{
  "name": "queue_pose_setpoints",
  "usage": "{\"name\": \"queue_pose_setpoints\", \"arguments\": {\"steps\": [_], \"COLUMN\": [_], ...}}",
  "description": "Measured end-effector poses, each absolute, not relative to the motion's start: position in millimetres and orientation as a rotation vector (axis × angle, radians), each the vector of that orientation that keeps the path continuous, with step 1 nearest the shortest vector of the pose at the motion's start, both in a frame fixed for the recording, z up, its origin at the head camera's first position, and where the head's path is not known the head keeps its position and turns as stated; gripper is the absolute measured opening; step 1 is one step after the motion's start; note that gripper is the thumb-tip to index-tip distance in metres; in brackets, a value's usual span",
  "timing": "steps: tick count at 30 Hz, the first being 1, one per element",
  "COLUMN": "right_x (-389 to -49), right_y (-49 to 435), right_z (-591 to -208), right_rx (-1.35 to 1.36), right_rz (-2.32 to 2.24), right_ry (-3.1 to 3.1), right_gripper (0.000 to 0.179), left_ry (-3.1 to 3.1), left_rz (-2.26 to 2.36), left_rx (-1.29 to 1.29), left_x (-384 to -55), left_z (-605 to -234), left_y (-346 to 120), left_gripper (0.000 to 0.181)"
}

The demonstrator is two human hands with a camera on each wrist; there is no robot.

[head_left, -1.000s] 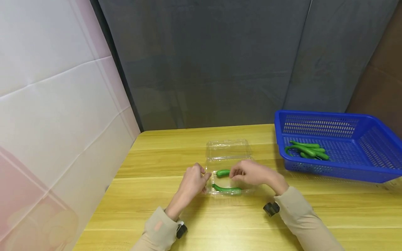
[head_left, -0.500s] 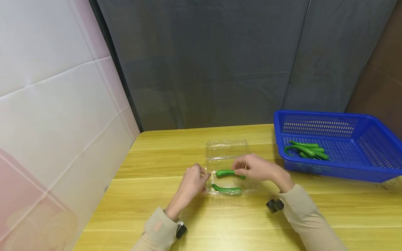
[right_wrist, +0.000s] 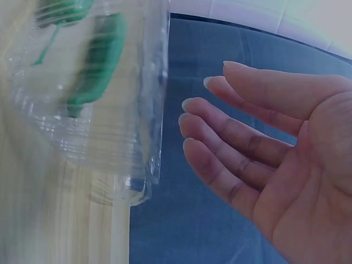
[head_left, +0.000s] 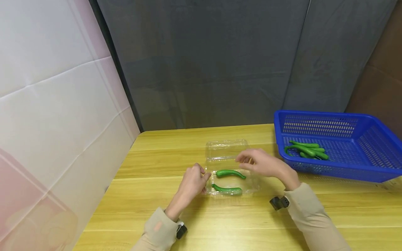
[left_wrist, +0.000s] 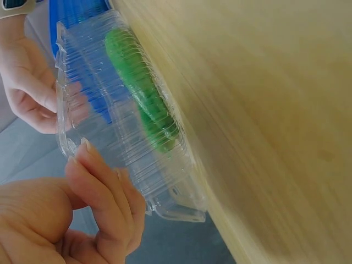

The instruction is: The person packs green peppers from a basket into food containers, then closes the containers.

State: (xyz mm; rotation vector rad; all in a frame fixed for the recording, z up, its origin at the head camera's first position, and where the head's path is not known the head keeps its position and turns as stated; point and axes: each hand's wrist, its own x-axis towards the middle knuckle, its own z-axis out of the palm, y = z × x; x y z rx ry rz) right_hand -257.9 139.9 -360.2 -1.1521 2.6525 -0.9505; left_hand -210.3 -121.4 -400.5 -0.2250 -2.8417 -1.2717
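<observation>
On the table lies a clear plastic clamshell box (head_left: 230, 182) with its lid raised at the back. Two green chili peppers rest inside it: one curved pepper (head_left: 230, 173) toward the back and another pepper (head_left: 226, 189) along the front wall. My left hand (head_left: 192, 180) pinches the box's left rim between thumb and fingers. Just above the box's right side is my right hand (head_left: 260, 162), holding nothing. The right wrist view shows its fingers (right_wrist: 231, 132) loosely bent and apart from the box. Through the clear wall, the left wrist view shows the front pepper (left_wrist: 144, 91).
A blue perforated basket (head_left: 333, 170) stands at the right, with several green chili peppers (head_left: 307, 150) at its left end. Behind the wooden table (head_left: 169, 153) rises a dark grey panel (head_left: 204, 69). A pale wall (head_left: 62, 104) stands to the left.
My right hand has let go of the rear pepper, which lies in the box, and has moved up and to the right. The left hand has stayed at the rim.
</observation>
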Motion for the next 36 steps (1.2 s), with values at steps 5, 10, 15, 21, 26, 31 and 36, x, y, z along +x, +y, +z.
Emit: {"name": "queue_pose_setpoints", "arguments": {"steps": [5, 10, 15, 21, 26, 31, 36], "right_x": [-258.9, -259.0, -258.2, -258.1, -257.6, -257.1, -257.7], "right_y": [144.9, 150.3, 155.5, 161.1, 166.7, 170.8, 175.7], "right_z": [-358.8, -355.2, -351.8, -350.2, -347.5, -344.7, -343.4], "right_rx": [-1.145, -1.122, -1.111, -1.117, -1.093, -1.062, -1.021], "right_rz": [-0.951, -0.955, -0.949, -0.982, -1.029, -1.023, -1.022], "right_ry": [2.708, 2.757, 2.804, 2.843, 2.874, 2.906, 2.918], "right_gripper": [0.020, 0.024, 0.027, 0.027, 0.026, 0.029, 0.031], "left_ry": [-2.845, -2.845, -2.847, -2.852, -2.857, -2.859, -2.865], "left_rz": [-1.263, -1.261, -1.258, -1.264, -1.270, -1.253, -1.240], "left_rx": [-0.225, -0.225, -0.229, -0.231, -0.229, -0.227, -0.229], "left_x": [-209.9, -209.7, -209.7, -209.8, -209.6, -210.2, -210.6], "left_z": [-400.1, -399.9, -400.3, -400.4, -399.9, -399.4, -399.4], "left_y": [-120.9, -120.9, -121.2, -121.8, -122.0, -121.8, -121.6], "left_gripper": [0.023, 0.023, 0.022, 0.022, 0.022, 0.022, 0.022]}}
